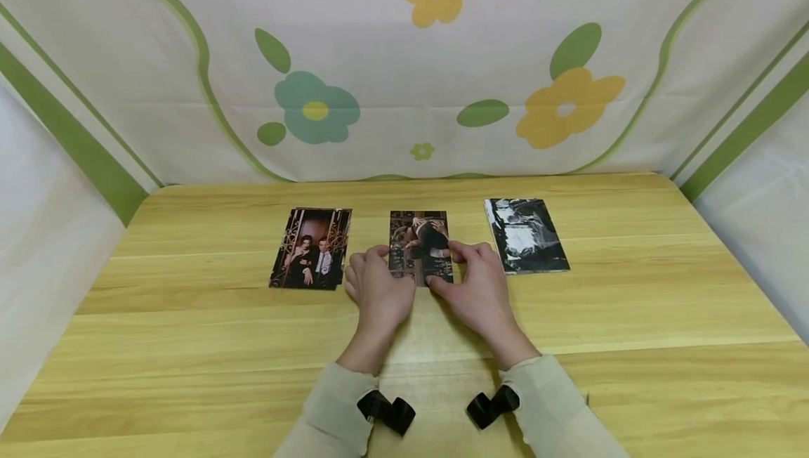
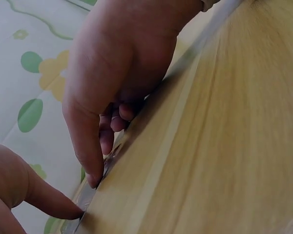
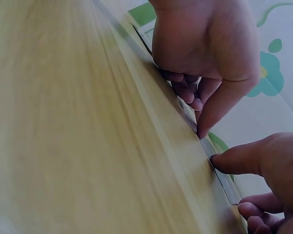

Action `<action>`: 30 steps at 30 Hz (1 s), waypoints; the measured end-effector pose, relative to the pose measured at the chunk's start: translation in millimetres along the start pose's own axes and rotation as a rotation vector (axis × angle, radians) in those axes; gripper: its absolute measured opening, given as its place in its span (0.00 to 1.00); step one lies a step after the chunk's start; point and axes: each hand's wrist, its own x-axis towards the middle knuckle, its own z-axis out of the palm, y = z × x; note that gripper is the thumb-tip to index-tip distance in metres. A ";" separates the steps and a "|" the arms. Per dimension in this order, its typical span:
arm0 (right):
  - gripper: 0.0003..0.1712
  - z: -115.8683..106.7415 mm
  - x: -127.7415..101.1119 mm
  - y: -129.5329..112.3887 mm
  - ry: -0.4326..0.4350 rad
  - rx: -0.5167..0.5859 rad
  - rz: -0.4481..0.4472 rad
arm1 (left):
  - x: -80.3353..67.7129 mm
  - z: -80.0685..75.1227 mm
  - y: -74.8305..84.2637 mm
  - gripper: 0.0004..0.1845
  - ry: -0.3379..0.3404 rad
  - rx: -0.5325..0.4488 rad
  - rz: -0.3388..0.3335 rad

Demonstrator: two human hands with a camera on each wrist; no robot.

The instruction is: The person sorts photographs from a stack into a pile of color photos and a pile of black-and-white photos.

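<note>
Three photos: they lie in a row on your wooden table (image 1: 189, 345), and both of your hands are at the middle one.
Middle photo (image 1: 420, 237): flat on the table between the other two, its near end under your fingertips.
Left hand (image 1: 378, 291): your fingers are curled, with the thumb tip on the photo's left edge; the left wrist view shows a fingertip (image 2: 94, 179) pressed down right at the thin edge of the card.
Left grip: pinching the photo's left edge lightly against the table, not spread.
Right hand (image 1: 477, 288): your thumb lies at the photo's near right corner and your forefinger bends over its right edge; the right wrist view shows a fingertip (image 3: 203, 131) planted on the card's rim.
Right grip: curled on the photo's right edge, nipping it between thumb and forefinger.
Left photo (image 1: 311, 248): two figures in dark clothes, lying just beside your left hand but apart from it.
Right photo (image 1: 526, 235): black and white, slightly turned, near your right hand and not touched.
Sleeves (image 1: 335, 412): pale cloth at both wrists, each with a black camera mount.
Backdrop (image 1: 404, 64): white cloth with green, yellow and teal flowers hangs behind the table.
</note>
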 end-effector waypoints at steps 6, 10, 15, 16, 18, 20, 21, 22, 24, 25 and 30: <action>0.43 0.2 -1.6 0.0 0.003 0.008 -0.003 | 0.1 2.2 0.1 0.35 0.012 -0.050 -0.021; 0.43 2.1 -2.6 0.1 -0.008 -0.008 -0.014 | -0.5 3.5 -0.2 0.34 0.027 -0.082 -0.042; 0.42 4.7 -3.7 -0.4 -0.005 -0.010 -0.006 | -1.6 3.9 -0.1 0.36 0.061 -0.079 -0.035; 0.43 5.0 -4.0 -0.8 -0.004 -0.008 -0.004 | -1.9 3.8 0.2 0.36 0.060 -0.079 -0.031; 0.43 5.5 -4.1 -2.1 -0.002 -0.003 -0.003 | -2.1 3.9 0.8 0.37 0.048 -0.081 -0.025; 0.43 5.8 -4.0 -3.8 -0.003 0.010 -0.002 | -1.8 3.7 1.9 0.37 0.037 -0.094 -0.029; 0.43 5.8 -4.1 -4.4 -0.006 0.015 -0.001 | -1.5 3.4 2.3 0.38 0.032 -0.107 -0.036; 0.42 5.7 -4.0 -5.1 -0.008 0.023 0.002 | -0.6 3.5 2.2 0.38 0.028 -0.121 -0.048; 0.41 5.2 -3.8 -5.6 -0.008 0.035 0.006 | 0.6 3.3 2.4 0.37 0.023 -0.162 -0.068; 0.40 5.0 -3.8 -5.4 -0.005 0.039 0.007 | 0.8 3.2 2.8 0.37 0.024 -0.179 -0.078; 0.40 4.1 -4.1 -4.4 0.005 0.043 0.008 | -0.1 3.3 1.9 0.33 0.041 -0.261 -0.098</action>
